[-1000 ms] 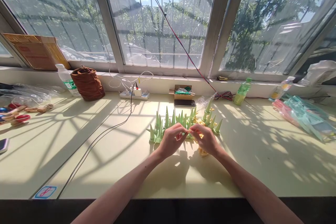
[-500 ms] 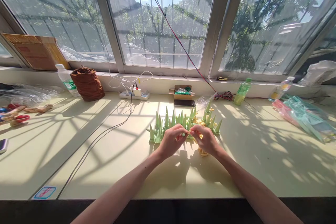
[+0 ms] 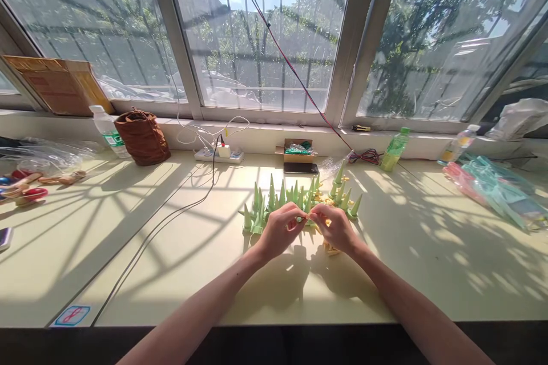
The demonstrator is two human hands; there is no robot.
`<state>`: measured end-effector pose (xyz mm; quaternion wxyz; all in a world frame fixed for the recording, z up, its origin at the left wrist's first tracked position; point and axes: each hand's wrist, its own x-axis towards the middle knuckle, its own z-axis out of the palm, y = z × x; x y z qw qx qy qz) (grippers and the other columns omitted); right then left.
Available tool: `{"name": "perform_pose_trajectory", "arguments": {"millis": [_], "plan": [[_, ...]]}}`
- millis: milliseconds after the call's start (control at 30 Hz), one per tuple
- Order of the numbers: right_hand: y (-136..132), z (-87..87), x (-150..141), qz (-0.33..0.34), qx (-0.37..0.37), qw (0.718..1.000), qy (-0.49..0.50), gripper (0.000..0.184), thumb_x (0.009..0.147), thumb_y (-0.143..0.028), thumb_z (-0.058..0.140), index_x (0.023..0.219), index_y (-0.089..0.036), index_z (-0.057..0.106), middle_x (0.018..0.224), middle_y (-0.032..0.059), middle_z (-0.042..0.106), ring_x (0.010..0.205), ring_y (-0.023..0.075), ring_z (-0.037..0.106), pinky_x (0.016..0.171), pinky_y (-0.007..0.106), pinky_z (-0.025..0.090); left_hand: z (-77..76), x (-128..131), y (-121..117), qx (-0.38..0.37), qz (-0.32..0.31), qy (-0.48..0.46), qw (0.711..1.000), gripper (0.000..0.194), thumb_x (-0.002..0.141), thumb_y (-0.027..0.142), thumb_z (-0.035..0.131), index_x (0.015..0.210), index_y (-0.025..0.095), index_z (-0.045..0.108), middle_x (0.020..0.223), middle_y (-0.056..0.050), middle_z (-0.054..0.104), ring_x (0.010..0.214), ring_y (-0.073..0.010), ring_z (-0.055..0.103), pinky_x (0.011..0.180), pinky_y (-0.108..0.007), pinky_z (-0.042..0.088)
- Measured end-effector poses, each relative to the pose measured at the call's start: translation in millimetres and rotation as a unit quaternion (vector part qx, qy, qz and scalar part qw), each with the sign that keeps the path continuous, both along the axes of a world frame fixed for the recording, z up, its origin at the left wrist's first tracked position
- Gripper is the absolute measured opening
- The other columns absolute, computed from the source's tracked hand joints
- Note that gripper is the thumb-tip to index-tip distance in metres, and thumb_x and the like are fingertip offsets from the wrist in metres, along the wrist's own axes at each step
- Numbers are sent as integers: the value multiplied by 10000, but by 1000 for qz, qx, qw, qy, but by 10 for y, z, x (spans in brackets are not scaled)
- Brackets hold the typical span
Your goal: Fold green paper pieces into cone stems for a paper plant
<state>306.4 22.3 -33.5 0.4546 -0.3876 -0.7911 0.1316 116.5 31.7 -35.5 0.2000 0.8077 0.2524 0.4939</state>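
Note:
My left hand point(image 3: 279, 230) is closed, with a small light-green piece point(image 3: 299, 219) showing at its fingertips. Just beside it, my right hand point(image 3: 337, 229) is pinched, its fingertips meeting the left ones; what it grips is too small and too covered to make out. Right behind both hands stand several pale green pointed cones point(image 3: 272, 195), mostly upright, in a cluster on the table. Small yellow pieces point(image 3: 331, 250) lie under and around my right hand, partly hidden by it.
Behind the cones are a dark phone point(image 3: 300, 168) and a small open carton point(image 3: 298, 154). A power strip point(image 3: 233, 155) trails a black cable across the table. Left stands a brown cloth bag point(image 3: 143, 138); right, a green bottle point(image 3: 395, 149) and plastic bags point(image 3: 492, 188).
Almost nothing differs. Both hands stay together at the same spot, with only a slight shift of the small green piece at the left fingertips.

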Motion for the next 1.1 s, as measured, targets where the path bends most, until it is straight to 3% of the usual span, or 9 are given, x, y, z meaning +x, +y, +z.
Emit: {"name": "perform_pose_trajectory", "arguments": {"millis": [167,367,600,800,1000,1100], "plan": [[4,-17,-11,-14,-3,1000,1,233,951,-312,513,785,-185,616,646,10,617,545,119,522,533,233,427,29,7,-13,-20,16,-4,1000,63,882,180,631,896,142,679,838,-50,640,635,-100,614,520,-196,531],[32,-45,-10,-40,-2,999,18,268,968,-364,494,817,-186,625,704,30,668,571,134,587,547,243,458,57,28,-39,-46,32,-21,998,176,889,169,603,1058,124,622,898,-77,676,673,-121,652,574,-237,589],[-5,14,0,-74,10,996,55,266,989,-351,448,846,-186,599,707,24,639,601,138,591,589,258,483,45,34,-42,-49,55,4,997,107,873,115,602,977,129,624,868,-60,670,628,-109,601,563,-233,559],[-79,-12,-55,0,35,998,49,151,883,-340,629,934,-199,610,648,-17,611,528,117,554,522,236,479,-17,44,-22,-35,36,33,998,99,866,132,637,938,153,573,749,5,644,565,-94,576,505,-199,492],[-79,-41,-95,-4,40,999,33,42,880,-246,597,871,-208,610,651,-16,613,528,112,546,524,233,466,-64,45,-40,-39,11,60,997,164,905,173,608,1044,171,521,791,6,679,547,-89,606,475,-182,485],[-76,-26,-105,-13,39,998,39,153,919,-279,558,787,-211,599,662,1,626,551,122,562,532,242,472,-66,43,-50,-35,9,71,997,201,901,216,636,1064,178,525,839,2,683,546,-82,599,484,-186,495]]}}
